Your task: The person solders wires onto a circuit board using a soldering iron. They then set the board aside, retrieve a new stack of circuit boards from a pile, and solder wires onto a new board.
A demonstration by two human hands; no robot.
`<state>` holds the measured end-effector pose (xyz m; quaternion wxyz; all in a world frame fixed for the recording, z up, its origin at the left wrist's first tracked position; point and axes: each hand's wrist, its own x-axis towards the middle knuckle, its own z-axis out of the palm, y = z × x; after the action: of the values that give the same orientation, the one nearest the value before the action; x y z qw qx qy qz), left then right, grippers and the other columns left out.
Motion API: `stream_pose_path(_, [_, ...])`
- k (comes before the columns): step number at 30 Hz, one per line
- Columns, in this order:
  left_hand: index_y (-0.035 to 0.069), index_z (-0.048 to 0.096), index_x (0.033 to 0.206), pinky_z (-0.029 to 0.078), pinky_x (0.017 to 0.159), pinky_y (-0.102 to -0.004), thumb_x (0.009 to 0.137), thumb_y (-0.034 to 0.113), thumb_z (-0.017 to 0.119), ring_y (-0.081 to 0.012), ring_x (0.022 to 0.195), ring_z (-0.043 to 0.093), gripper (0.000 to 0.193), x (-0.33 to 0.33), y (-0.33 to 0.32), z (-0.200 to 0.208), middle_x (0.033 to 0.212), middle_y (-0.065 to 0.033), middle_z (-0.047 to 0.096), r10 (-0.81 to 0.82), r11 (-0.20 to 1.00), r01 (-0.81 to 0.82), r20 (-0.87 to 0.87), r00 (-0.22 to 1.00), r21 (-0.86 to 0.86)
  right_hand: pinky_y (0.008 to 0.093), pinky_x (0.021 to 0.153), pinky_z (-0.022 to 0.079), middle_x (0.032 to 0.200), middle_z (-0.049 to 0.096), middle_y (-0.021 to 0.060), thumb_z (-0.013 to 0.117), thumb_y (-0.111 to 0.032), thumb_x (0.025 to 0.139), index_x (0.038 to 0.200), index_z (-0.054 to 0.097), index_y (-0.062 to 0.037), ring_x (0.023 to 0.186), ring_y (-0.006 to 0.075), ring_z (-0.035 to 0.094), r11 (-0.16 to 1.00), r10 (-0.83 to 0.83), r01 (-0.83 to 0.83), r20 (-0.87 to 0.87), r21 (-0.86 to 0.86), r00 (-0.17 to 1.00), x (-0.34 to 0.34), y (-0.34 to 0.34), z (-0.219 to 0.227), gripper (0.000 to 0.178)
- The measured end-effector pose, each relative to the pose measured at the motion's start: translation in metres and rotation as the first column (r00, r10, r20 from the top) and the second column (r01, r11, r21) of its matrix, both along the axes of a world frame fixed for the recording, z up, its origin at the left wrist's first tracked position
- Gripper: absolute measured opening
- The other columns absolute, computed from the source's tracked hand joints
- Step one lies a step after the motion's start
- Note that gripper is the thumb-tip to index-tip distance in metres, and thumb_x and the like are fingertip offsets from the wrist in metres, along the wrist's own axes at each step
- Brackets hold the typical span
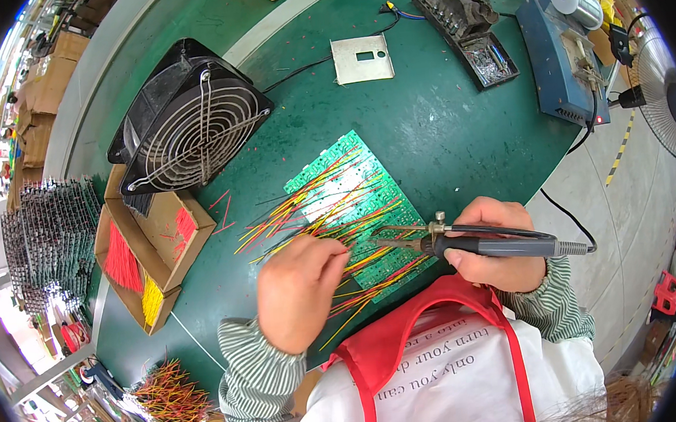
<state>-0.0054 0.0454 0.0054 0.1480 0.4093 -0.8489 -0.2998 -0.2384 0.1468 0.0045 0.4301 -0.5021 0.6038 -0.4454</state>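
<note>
A green circuit board panel (pixel 388 191) lies on the table in front of me, with rows of red, yellow and black wires (pixel 278 209) sticking out past its left side. My left hand (pixel 300 289) is closed in a pinch over the board's left part, on what looks like a thin wire; the fingertips partly hide it. A grey soldering iron (pixel 515 246) with a feed tube clamped along it is gripped in my right hand (pixel 499 234). Its tip points left, low over the middle of the board, near the left fingertips.
A black fan with a wire guard (pixel 197 135) stands at the back left, beside a cardboard box (pixel 187 258) of red and yellow wires. Farther back are a metal plate (pixel 363 60), a soldering iron stand (pixel 471 38) and a blue soldering unit (pixel 560 58) with a solder spool (pixel 578 3).
</note>
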Motion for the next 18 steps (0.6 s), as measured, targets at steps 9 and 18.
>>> stream_pose_path(9, [0.001,0.064,0.079,0.044,0.052,-0.0290,0.077,0.006,0.069,-0.0177,0.057,0.056,0.007,-0.011,-0.002,-0.017,0.070,-0.0073,0.059,-0.056,0.997,0.053,0.058,0.997,0.062,0.0250,0.052,0.045,0.064,0.061,0.0047,0.072,-0.009,0.070,0.079,0.057,-0.0017,0.055,0.0105,0.058,0.998,-0.034,0.031,0.040,0.057,0.999,0.000,-0.001,-0.004,0.018])
stream_pose_path(18, [0.002,0.063,0.076,0.044,0.052,-0.0296,0.077,0.007,0.069,-0.0177,0.056,0.056,0.007,-0.012,0.000,-0.020,0.068,-0.0070,0.056,-0.043,0.999,0.042,0.057,0.997,0.029,0.0249,0.052,0.045,0.064,0.062,0.0046,0.072,-0.008,0.069,0.079,0.058,-0.0016,0.055,0.0110,0.059,1.000,-0.022,0.022,0.028,0.015,0.999,0.000,-0.004,-0.004,0.018])
